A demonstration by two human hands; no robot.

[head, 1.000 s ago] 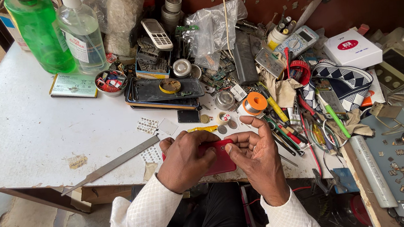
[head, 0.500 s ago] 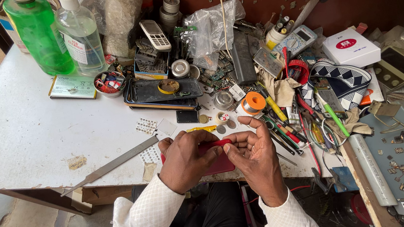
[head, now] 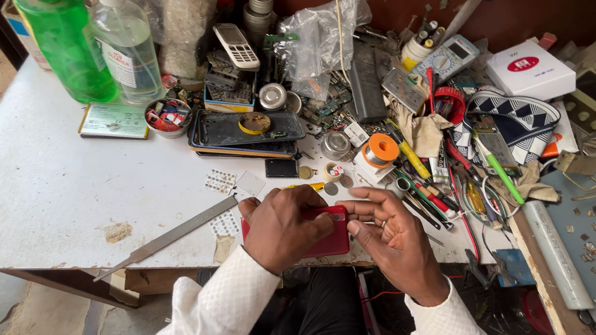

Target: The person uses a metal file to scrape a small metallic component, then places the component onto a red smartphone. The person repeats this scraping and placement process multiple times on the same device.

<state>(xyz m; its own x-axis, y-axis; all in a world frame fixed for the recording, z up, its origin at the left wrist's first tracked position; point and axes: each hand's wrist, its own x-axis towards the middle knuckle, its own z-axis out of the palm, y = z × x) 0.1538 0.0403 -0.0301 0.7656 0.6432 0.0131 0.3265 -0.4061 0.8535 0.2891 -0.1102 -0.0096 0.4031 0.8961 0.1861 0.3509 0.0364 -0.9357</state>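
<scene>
— Where's the red phone (head: 326, 234)?

— At the near edge of the white table (head: 31, 193), between both hands — mostly covered by the left hand (head: 282, 227), touching the right hand (head: 392, 235).

— Grip?

— Left: palm down, fingers curled over the phone, grasping it. Right: loosely spread, fingertips against the phone's right end — not clenched.

— Around it?

— Long metal file (head: 166, 238) just left of the hands. Orange spool (head: 381, 150) and pens (head: 420, 192) beyond the right hand. Green bottle (head: 67, 44) and clear bottle (head: 127, 45) far back left. Dirt floor below.

— Arms?

— White sleeves, forearms angled inward from below.
</scene>
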